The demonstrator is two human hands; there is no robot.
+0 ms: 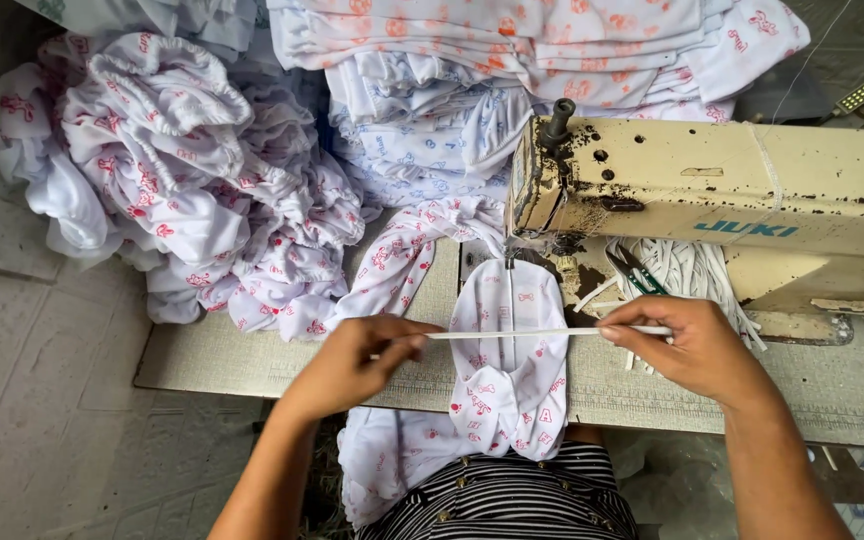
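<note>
Nearest the camera, the left hand (367, 352) and the right hand (677, 345) each pinch one end of a white elastic strip (532, 333), pulled taut and level between them. Just under the strip, between the two hands, lies a small white garment with red prints (507, 370), its far end tucked beneath the needle of the sewing machine (712, 190); its near end hangs off the table edge (252, 365) toward the person's lap.

Judging by how things lie, the strip has not yet been stitched to this piece.

Beyond the right hand, a bundle of more white elastic (687, 270) sits by the machine's base. Beyond the left hand, a heap of similar garments (172, 170) is bunched up, and further still a folded stack of printed cloth (512, 50). No boxes or bins show.
</note>
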